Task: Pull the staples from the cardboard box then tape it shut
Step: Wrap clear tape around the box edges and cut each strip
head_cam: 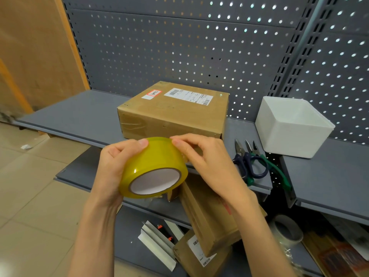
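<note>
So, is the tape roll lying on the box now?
No, the tape roll is held up in front of the box, gripped by the left hand while the right hand picks at its rim.

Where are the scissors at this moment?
The scissors lie on the grey shelf, right of the right hand, in front of the white tub.

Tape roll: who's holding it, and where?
Left hand grips the yellow tape roll around its outer side; right hand fingers pinch its top edge.

A closed brown cardboard box with labels sits just beyond both hands; the yellowish tape roll is between them.
</note>
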